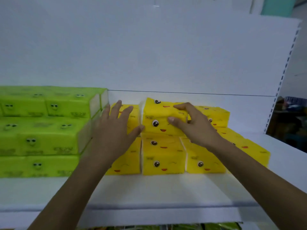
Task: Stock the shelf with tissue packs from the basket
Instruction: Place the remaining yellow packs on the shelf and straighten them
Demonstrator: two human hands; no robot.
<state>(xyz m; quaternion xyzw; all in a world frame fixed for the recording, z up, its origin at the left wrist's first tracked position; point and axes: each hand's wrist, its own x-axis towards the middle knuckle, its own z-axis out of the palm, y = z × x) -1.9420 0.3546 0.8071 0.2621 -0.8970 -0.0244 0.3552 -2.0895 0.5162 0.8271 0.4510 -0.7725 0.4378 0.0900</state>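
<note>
our right hand fingers grip the top yellow tissue pack, tilted on the yellow stack on the shelf. our left hand is open, thumb touching it. if we let go crooked, it may slide off.

Shelving unit, white: flat back panel filling most of the view, plain and unmarked, meeting the shelf board along a thin dark seam. Board is matte white, with a rounded front lip running across the lower view.

Upright post, right edge: white metal, one column of small dark slots from top to bottom.

Beyond the post, right: dim room area with dark, indistinct clutter; details too blurred to tell.

Upper right corner: teal-green panel beside a pale wall.

Light: soft, even, cool-toned; faint shadows on the board.
</note>
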